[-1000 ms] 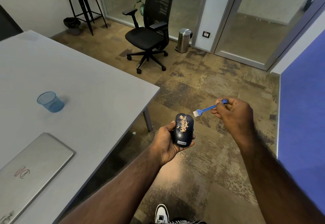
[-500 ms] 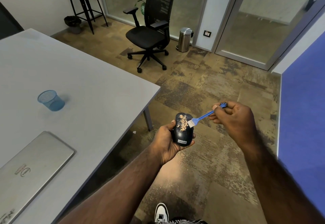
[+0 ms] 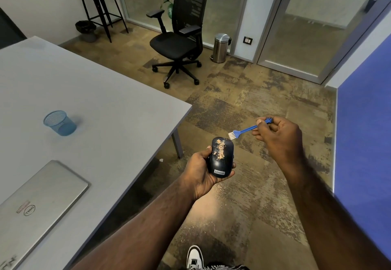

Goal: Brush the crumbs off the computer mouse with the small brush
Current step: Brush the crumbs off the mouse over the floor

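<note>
My left hand (image 3: 200, 171) cups a dark blue computer mouse (image 3: 221, 159) over the floor, to the right of the table. Tan crumbs (image 3: 220, 150) lie scattered on the mouse's upper half. My right hand (image 3: 277, 137) pinches the thin handle of a small blue brush (image 3: 245, 130). Its white bristles (image 3: 231, 135) hang just above and to the right of the mouse's far end, not touching it.
A grey table (image 3: 101, 108) stands at left with a blue mesh cup (image 3: 59, 122) and a shut silver laptop (image 3: 36, 204). A black office chair (image 3: 179, 41), a steel bin (image 3: 221, 47) and a stool (image 3: 95, 3) stand beyond. A blue panel (image 3: 366, 142) rises at right.
Half a second ago the bristles lay on the mouse's crumbs; now the brush has lifted away to the upper right. Crumbs are spread a little lower on the mouse.
</note>
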`<state>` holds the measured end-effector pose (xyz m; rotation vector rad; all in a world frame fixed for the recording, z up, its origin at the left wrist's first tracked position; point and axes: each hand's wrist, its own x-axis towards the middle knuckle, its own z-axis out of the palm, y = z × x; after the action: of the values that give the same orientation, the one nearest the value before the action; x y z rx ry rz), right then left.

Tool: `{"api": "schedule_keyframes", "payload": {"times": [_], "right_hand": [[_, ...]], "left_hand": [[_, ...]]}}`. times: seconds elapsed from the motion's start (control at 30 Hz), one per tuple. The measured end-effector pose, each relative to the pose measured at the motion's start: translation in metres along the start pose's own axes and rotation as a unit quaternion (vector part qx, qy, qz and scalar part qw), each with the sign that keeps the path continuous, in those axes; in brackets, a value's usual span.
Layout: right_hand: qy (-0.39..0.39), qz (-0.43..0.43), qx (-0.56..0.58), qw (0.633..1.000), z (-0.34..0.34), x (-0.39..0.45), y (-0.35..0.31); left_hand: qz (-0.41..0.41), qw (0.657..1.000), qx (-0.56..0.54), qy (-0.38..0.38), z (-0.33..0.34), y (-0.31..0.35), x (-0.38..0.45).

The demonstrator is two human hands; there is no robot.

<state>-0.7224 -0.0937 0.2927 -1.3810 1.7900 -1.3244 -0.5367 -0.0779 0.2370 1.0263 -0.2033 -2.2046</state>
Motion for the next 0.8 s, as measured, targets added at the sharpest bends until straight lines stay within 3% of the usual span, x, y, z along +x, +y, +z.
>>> {"api": "schedule_keyframes", "payload": {"times": [0.17,0.33,0.8], "right_hand": [[-0.040,0.020,0.022,0.999,0.005,-0.006,-0.003],[0.007,0.029,0.006,1.000,0.004,0.001,-0.001],[-0.014,0.034,-0.020,0.999,0.011,0.003,-0.001]], "left_hand": [[0.006,1.000,0.004,-0.001,-0.001,0.003,0.000],[-0.003,1.000,0.007,-0.004,0.000,-0.001,0.001],[0.004,1.000,0.021,-0.001,0.003,-0.001,-0.002]]}}
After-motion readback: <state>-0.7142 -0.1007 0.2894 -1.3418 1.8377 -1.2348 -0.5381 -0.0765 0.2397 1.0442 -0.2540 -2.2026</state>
